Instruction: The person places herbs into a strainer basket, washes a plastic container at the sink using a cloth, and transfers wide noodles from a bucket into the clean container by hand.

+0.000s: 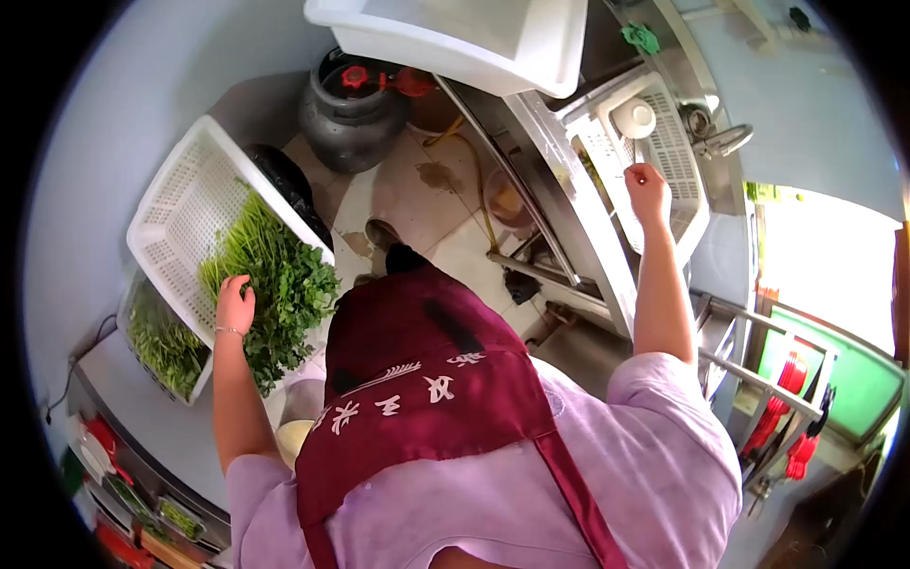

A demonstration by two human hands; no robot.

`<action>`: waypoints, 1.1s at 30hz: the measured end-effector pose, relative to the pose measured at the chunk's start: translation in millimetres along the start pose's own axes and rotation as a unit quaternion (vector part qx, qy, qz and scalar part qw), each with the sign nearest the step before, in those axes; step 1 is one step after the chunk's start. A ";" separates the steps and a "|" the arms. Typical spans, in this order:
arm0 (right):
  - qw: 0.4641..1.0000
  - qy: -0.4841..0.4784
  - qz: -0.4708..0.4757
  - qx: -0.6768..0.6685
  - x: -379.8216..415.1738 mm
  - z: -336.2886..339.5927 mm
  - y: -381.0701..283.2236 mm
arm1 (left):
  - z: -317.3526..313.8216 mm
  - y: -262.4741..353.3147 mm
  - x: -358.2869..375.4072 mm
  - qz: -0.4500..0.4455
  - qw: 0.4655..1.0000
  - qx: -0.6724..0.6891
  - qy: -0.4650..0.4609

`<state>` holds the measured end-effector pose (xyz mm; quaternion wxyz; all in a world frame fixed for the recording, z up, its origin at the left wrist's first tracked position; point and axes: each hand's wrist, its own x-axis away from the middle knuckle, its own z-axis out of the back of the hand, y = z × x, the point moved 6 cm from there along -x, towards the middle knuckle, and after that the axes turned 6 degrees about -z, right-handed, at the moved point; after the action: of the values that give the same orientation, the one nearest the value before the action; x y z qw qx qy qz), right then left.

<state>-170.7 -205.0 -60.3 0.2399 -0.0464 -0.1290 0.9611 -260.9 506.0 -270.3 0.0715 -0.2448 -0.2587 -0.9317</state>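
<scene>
At the left, my left hand is among a heap of leafy greens, its fingers curled on the stems and partly hidden. The greens have long pale stems and spread over the near end of a white perforated basket. Over the sink at the right, my right hand is closed in a fist; whatever lies inside cannot be made out. Just beyond that fist is a round white vessel with a pale handle-like part. It sits over another white perforated basket in the sink.
A large white tub juts in at the top. Below it stands a dark jar on the tiled floor. The faucet is at the sink's far side. More greens in a second container lie left, beside a counter.
</scene>
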 end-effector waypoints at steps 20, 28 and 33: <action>0.933 -0.258 0.238 -0.075 98.9 -109.5 -217.2 | -16.1 7.8 -20.4 -0.151 0.979 -0.081 0.108; 0.786 -0.397 0.452 -0.144 188.8 -197.0 -355.4 | -20.1 -45.0 3.5 -0.040 0.996 -0.073 0.022; 0.740 -0.496 0.431 -0.144 244.2 -266.2 -411.3 | 2.1 -48.4 2.1 -0.030 0.981 0.066 0.179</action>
<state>-160.9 320.9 -212.1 -0.3070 0.3527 -0.3327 0.8189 -274.4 548.5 -289.3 0.1050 -0.0609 -0.3099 -0.9430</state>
